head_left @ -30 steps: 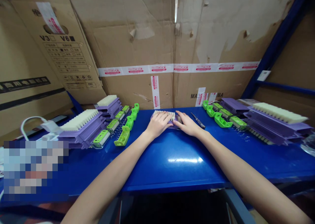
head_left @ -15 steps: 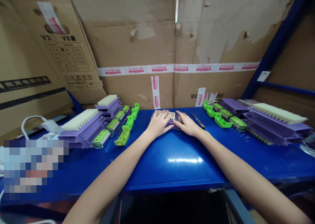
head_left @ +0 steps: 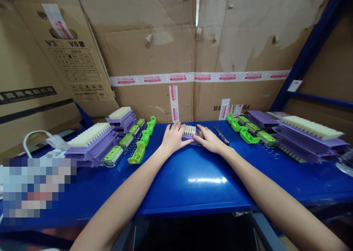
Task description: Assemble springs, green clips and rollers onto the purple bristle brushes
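The brush (head_left: 189, 133) lies at the far middle of the counter (head_left: 193, 186), between both hands. The left hand (head_left: 173, 137) covers its left end, fingers spread; whether that grip clamps or merely rests, I cannot tell. The right hand (head_left: 211, 139) is clamped around the right end, thumb near, fingers far. The purple body (head_left: 188, 137) is probably light, stiff and slick; its ends suit holding better than the likely softer bristles (head_left: 189, 129).

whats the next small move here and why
Perhaps steady the purple block with a cream ridged top between both palms, since the bare left hand covers its left end while the bare right hand sits at its right end.
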`<state>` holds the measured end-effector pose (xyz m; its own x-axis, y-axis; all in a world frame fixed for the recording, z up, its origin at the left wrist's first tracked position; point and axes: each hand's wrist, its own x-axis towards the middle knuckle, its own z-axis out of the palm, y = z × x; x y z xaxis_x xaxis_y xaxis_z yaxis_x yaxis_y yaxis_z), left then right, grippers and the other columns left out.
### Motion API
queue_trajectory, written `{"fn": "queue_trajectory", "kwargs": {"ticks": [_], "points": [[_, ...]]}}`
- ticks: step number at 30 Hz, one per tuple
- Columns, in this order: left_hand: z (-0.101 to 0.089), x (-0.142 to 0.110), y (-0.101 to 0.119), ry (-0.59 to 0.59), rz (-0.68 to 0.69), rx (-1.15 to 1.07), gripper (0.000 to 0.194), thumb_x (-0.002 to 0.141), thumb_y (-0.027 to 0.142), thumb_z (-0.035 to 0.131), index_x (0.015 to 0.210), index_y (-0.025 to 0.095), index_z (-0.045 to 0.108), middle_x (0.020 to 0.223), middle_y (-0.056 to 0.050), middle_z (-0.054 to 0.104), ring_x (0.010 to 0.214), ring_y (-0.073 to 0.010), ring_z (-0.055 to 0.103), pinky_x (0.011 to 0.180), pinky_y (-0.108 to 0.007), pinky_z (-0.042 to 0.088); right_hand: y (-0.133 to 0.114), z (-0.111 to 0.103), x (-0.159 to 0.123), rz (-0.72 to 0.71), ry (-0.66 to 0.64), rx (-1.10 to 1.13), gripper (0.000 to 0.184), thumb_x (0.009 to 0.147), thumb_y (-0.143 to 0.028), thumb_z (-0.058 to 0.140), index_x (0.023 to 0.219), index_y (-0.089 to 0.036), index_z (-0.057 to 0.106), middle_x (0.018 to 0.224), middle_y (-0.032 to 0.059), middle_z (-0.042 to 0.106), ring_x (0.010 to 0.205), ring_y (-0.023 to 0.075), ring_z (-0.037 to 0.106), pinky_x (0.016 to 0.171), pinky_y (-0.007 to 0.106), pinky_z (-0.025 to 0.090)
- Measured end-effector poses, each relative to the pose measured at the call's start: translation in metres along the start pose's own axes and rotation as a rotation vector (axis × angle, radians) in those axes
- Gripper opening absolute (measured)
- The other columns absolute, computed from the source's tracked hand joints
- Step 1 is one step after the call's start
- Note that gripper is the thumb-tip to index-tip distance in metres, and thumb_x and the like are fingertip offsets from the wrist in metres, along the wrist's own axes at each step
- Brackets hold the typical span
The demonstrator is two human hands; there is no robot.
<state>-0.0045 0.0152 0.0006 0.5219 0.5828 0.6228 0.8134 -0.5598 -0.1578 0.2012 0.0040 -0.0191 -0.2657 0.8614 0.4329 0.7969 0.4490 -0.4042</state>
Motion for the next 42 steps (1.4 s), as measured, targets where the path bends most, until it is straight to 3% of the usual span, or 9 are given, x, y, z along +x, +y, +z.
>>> {"fn": "queue_trajectory", "kwargs": {"ticks": [13, 29, 42], "points": [[0.0033, -0.0014, -0.001, -0.007, -0.143, 0.042, 0.09, 0.069, 0.078, 0.051, 0.122, 0.006, 0.053, 0.125, -0.024, 0.057, 0.119, -0.0357, 0.05, 0.099, -0.047, 0.035, -0.0017, -0.0011, -0.0007, 0.012, -0.013, 0.014, 0.071, 0.089, -0.057, 0.041, 0.144, -0.014, 0.032, 0.137, 0.0194, 0.046, 0.128, 0.0309, 0.042, 0.106, 0.048, 0.032], [0.0019, -0.0004, -0.0003, 0.06, -0.048, 0.04, 0.075, 0.072, 0.073, 0.054, 0.108, 0.007, 0.06, 0.11, -0.02, 0.064, 0.103, -0.0308, 0.058, 0.093, -0.042, 0.038, -0.0003, -0.0001, -0.0003, 0.004, 0.001, 0.029, 0.07, 0.088, -0.058, 0.042, 0.143, -0.016, 0.033, 0.136, 0.018, 0.047, 0.129, 0.031, 0.042, 0.106, 0.048, 0.032], [-0.0027, -0.0002, 0.0027, 0.068, -0.019, 0.037, 0.059, 0.074, 0.066, 0.059, 0.097, 0.011, 0.061, 0.093, -0.013, 0.064, 0.09, -0.027, 0.057, 0.078, -0.037, 0.039, -0.0019, -0.0018, -0.0004, 0.023, -0.024, 0.021, 0.072, 0.088, -0.056, 0.043, 0.144, -0.012, 0.032, 0.138, 0.0198, 0.045, 0.13, 0.0312, 0.041, 0.107, 0.047, 0.032]]}}
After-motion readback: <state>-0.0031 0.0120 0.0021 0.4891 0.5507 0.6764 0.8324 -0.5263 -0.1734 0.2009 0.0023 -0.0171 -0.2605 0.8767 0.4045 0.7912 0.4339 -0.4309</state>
